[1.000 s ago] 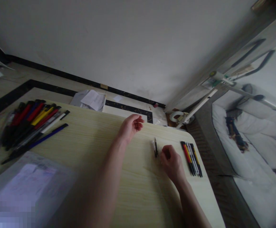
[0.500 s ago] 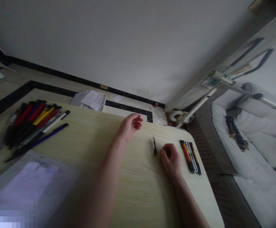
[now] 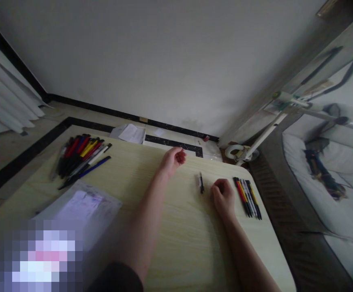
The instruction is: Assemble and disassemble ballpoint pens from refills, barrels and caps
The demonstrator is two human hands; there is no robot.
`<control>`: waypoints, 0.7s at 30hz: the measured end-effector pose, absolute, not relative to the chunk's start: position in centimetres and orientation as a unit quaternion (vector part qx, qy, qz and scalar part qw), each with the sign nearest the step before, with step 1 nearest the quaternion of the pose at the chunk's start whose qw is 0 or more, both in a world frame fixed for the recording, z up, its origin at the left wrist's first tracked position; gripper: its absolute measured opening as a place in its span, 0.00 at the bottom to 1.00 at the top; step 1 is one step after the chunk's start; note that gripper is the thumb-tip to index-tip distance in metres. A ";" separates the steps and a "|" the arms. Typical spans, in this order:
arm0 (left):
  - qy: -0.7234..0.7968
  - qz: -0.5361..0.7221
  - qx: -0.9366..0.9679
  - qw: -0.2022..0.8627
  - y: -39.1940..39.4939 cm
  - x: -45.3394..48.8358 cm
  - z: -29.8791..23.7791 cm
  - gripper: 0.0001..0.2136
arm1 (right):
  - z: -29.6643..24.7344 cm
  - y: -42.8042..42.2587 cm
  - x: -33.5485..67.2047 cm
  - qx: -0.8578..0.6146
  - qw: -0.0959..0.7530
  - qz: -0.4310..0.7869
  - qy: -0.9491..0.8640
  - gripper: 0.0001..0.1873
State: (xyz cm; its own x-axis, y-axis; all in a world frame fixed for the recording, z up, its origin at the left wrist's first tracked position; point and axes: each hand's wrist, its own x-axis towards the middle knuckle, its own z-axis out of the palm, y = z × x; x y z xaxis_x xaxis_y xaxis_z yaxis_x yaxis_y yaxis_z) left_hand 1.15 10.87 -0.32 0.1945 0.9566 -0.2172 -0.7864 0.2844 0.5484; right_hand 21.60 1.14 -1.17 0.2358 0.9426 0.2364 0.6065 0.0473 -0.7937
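Note:
My left hand [image 3: 174, 160] is held near the table's far edge, palm turned to the right and fingers curled in. Whatever may be inside it is too small or hidden to make out. Closed like a loose fist, my right hand [image 3: 224, 196] rests low over the tabletop; its grip is hidden too. Between the two hands lies a short dark pen piece [image 3: 202, 182] beside a small clear part. Just right of my right hand, a row of several pens [image 3: 247, 198], red, yellow, clear and black, lies side by side.
A heap of several pens [image 3: 80, 158] covers the left end of the wooden table [image 3: 188, 239]. Nearer me lies a clear plastic bag [image 3: 109, 202] with paper. Beyond are a box of papers [image 3: 130, 134], a white-framed metal stand [image 3: 266, 134] and a grey sofa [image 3: 300, 211].
The view has shifted, so the table's left side shows more fully. My left hand's fingers look more curled. My right hand stays beside the pen row, and the pen piece lies where it was.

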 end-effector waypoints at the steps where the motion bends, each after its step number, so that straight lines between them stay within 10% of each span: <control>1: 0.267 0.579 0.158 0.754 10.8 1.2 -0.3 0.06 | -1.1 1.1 21.6 -0.660 0.427 0.199 -0.585 0.03; 13: 0.328 0.631 0.252 0.657 6.1 2.1 2.5 0.06 | -0.5 0.9 21.6 -0.662 0.452 0.201 -0.563 0.04; 21: 0.428 0.429 0.466 0.645 -8.4 2.0 7.3 0.07 | -0.5 0.2 22.1 -0.665 0.446 0.186 -0.570 0.07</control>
